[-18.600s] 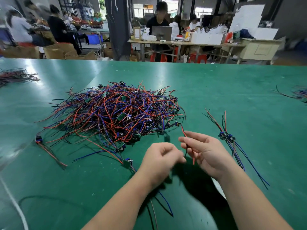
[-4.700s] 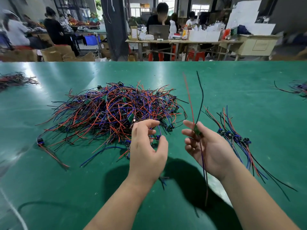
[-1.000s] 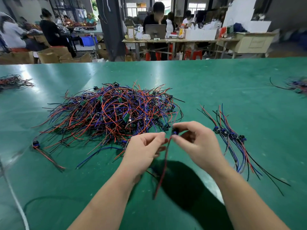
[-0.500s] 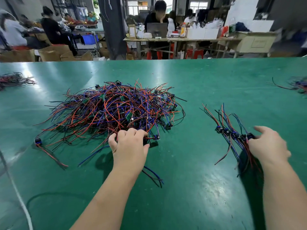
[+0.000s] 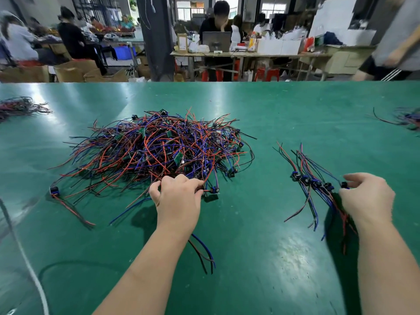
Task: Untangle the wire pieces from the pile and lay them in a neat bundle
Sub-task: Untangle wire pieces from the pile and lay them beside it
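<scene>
Left hand (image 5: 179, 198) grips strands at the pile's (image 5: 159, 151) 6 o'clock edge, probably to draw one free. Right hand (image 5: 367, 198) meets the bundle (image 5: 311, 181), at the pile's 3 o'clock, connectors aligned. Whether it is pinching or releasing cannot be told.

Left hand (image 5: 179, 201) grips pile (image 5: 159, 151) at near edge; right hand (image 5: 368, 198) pinches connector (image 5: 344, 184) at bundle (image 5: 311, 181) end.

- One head-worn wide-angle view looks forward and down from behind and above the left hand (image 5: 179, 198) and right hand (image 5: 368, 201), both close to the lens.
- Beyond the hands, the green table (image 5: 295, 110) recedes towards a blurred workshop.
</scene>
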The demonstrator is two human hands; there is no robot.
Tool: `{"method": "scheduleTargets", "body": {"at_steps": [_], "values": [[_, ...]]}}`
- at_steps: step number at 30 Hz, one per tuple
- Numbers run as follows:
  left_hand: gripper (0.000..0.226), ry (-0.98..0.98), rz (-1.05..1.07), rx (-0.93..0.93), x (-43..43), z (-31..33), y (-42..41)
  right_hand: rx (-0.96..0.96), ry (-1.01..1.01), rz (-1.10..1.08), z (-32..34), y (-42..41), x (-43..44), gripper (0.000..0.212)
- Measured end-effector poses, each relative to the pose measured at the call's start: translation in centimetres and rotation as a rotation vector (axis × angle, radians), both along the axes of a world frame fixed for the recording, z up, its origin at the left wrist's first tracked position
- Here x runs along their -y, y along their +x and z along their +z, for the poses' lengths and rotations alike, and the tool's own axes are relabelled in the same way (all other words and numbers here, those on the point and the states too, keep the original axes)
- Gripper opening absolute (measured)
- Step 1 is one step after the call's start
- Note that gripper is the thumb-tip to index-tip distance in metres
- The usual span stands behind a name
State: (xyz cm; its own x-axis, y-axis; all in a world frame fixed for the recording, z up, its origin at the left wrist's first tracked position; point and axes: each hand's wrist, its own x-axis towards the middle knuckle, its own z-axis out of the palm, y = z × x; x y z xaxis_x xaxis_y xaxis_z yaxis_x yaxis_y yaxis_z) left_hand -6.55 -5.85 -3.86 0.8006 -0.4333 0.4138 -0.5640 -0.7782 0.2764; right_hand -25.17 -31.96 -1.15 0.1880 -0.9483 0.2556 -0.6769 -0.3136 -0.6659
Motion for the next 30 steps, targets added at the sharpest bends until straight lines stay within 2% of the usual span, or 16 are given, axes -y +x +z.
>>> {"method": "scheduleTargets", "body": {"at_steps": [2, 7, 12, 20, 23, 25, 27, 30], "values": [[0.02, -0.009, -0.003, 0.014, 0.0, 0.1, -0.1, -0.027, -0.046, -0.022, 0.0, -0.1, 0.2, 0.035], [0.031, -0.04, -0.053, -0.025, -0.1, -0.1, -0.2, -0.095, -0.011, -0.03, -0.5, -0.2, 0.4, 0.04], [0.03, -0.035, -0.068, -0.045, 0.0, -0.1, -0.4, -0.087, -0.092, 0.041, -0.3, -0.3, 0.7, 0.028], [0.028, -0.101, -0.08, -0.083, 0.0, -0.3, -0.2, 0.318, -0.08, 0.096, 1.4, -0.8, 0.5, 0.029], [0.027, -0.111, -0.078, -0.088, 0.1, -0.3, -0.3, 0.414, -0.206, 0.154, 2.4, -1.4, 0.8, 0.024], [0.025, -0.109, -0.076, -0.078, 0.0, -0.3, -0.4, 0.364, -0.346, 0.194, 2.7, -1.8, 1.2, 0.021], [0.025, -0.11, -0.075, -0.068, -0.1, -0.3, -0.4, 0.233, -0.437, 0.204, 2.5, -2.0, 1.4, 0.019], [0.027, -0.084, -0.084, -0.055, -0.2, -0.2, -0.5, 0.01, -0.419, 0.215, 1.5, -1.2, 1.4, 0.02]]}}
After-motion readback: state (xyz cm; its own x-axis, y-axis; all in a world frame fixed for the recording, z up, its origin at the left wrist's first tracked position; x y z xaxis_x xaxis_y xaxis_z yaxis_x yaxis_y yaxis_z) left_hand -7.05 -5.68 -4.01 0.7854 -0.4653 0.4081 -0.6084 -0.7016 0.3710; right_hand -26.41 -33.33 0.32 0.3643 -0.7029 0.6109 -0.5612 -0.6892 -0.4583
